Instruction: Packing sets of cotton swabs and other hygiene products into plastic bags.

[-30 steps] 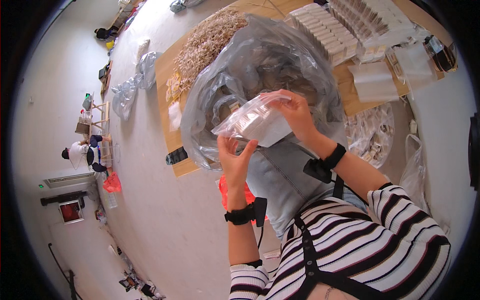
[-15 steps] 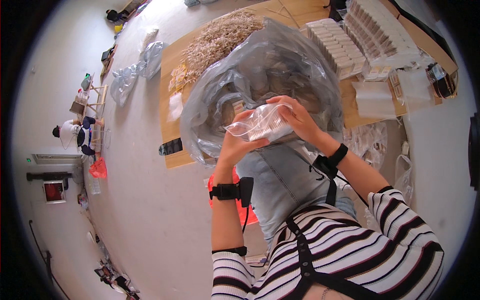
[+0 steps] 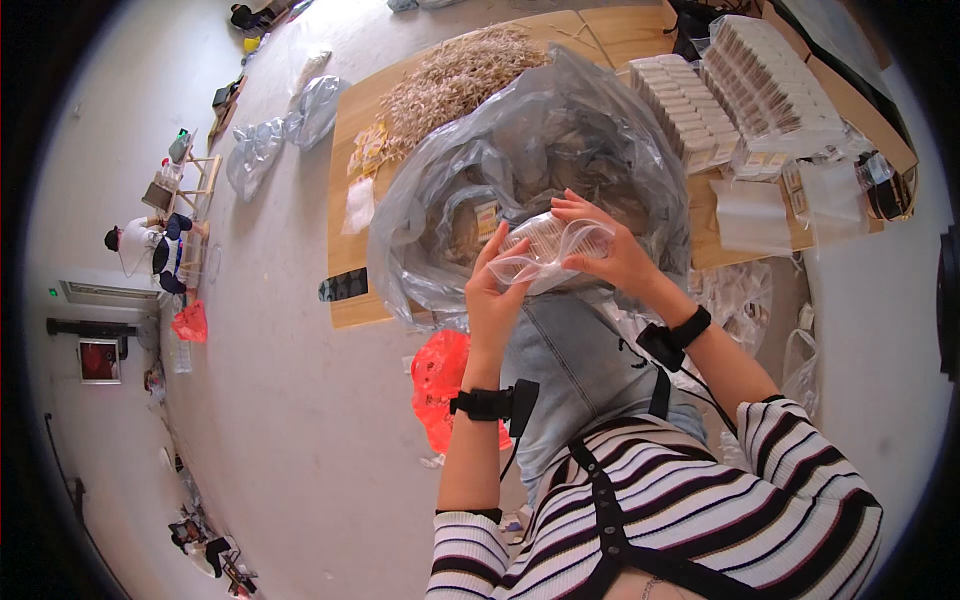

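Note:
Between my two hands is a small clear plastic bag (image 3: 543, 238) with a bundle of thin pale sticks inside. Its loose, see-through mouth spreads toward me. My left hand (image 3: 490, 295) pinches the bag's left side, while my right hand (image 3: 622, 258) grips the opposite side, fingers over the far end and thumb near the mouth. Beneath and beyond them lies a big, wide-open grey plastic sack (image 3: 415, 190) on the table's near edge. A small yellow-and-white packet (image 3: 487, 218) shows inside the sack, just past my left fingers.
Loose thin sticks form a heap (image 3: 460, 80) on the wooden table (image 3: 345, 240). Stacked packs (image 3: 760, 85) stand at the far right, near clear sheets (image 3: 752, 215). A red plastic bag (image 3: 437, 385) sits beside my leg. Another person (image 3: 150, 248) sits at far left.
The small bag has turned, bringing its open mouth toward me and its filled part to the far side. Both hands have shifted slightly right and changed their hold on it.

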{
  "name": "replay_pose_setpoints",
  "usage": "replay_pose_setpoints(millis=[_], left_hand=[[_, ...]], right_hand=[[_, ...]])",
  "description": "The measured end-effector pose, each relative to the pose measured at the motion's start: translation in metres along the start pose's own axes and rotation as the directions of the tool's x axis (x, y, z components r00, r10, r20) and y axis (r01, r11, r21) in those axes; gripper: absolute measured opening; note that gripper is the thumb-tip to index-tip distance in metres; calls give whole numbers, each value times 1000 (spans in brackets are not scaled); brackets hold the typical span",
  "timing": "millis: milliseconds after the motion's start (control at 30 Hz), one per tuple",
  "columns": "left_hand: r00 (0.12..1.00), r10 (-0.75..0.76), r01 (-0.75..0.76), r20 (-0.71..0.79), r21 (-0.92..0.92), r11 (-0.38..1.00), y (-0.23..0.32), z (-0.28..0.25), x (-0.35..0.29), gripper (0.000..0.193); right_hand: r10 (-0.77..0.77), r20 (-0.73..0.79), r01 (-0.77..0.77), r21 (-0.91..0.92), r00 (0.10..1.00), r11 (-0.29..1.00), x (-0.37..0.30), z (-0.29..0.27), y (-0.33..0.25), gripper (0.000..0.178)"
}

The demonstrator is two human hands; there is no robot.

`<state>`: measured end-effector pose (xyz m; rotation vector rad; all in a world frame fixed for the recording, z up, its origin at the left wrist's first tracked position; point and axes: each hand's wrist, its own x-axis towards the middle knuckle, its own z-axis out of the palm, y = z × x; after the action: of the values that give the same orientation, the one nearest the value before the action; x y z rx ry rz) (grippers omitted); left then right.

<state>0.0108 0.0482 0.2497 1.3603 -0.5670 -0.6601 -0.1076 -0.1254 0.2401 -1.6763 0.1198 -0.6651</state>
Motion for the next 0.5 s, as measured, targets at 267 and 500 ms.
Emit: replay_pose_setpoints(millis=[267,500], left_hand=[[888,441,-427,132,591,684,4,10,6,25],[910,392,-245,-137,585,773,-5,25,8,13]], right_hand=[[19,103,-15,-38,995,999,6,-19,7,31],[-308,-35,248,-510,951,824,7,-2,18,16]])
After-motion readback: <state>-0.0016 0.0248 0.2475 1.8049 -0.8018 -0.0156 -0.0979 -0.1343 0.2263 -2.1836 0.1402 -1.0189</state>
